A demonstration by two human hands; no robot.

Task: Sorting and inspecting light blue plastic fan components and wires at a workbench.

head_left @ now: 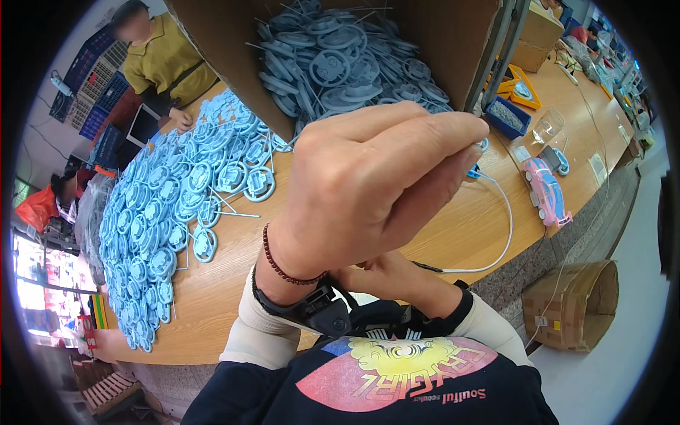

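Observation:
My left hand (361,177) is raised large in the middle, above the table and in front of the open carton (467,53). Its fingers are pressed together in a pinch toward the right. A bit of light blue shows by the fingertips, too little to name. Lower down, partly behind my left wrist, is my right hand (397,280). Its fingers look curled, and whatever they hold is hidden. A beaded bracelet (287,273) and a black strapped device (319,308) sit on my left wrist. Grey-blue round parts (329,67) with thin stems fill the carton.
Light blue round parts (156,212) are heaped across the table's left side. To the right are a blue bin (508,117), a glass cup (549,126), a pink and blue toy car (545,191) and a white cable (508,234). A co-worker (166,57) stands far left. A cardboard box (570,308) lies on the floor.

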